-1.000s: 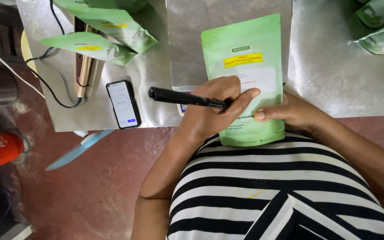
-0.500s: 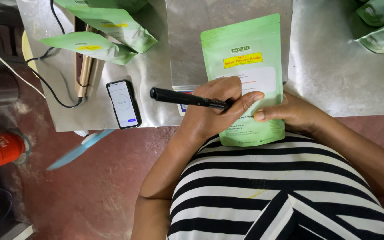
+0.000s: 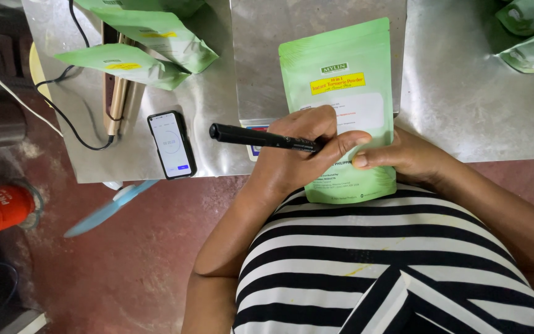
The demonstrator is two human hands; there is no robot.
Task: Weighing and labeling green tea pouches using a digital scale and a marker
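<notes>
Fingers of my left hand (image 3: pixel 298 158) pinch a black marker (image 3: pixel 261 138), its tip hidden under my knuckles on a green pouch (image 3: pixel 341 80) and its cap end pointing away to my left. My right hand (image 3: pixel 406 158) lies flat on the pouch's lower right edge, fingers pressed together, pinning it to the steel table (image 3: pixel 465 111). Just left of my left hand lies a black phone (image 3: pixel 171 144) with a lit screen. Farther left and beyond it, 2 more green pouches (image 3: pixel 143 43) rest over a flat tan tool (image 3: pixel 117 93) with a black cord (image 3: pixel 69 117).
</notes>
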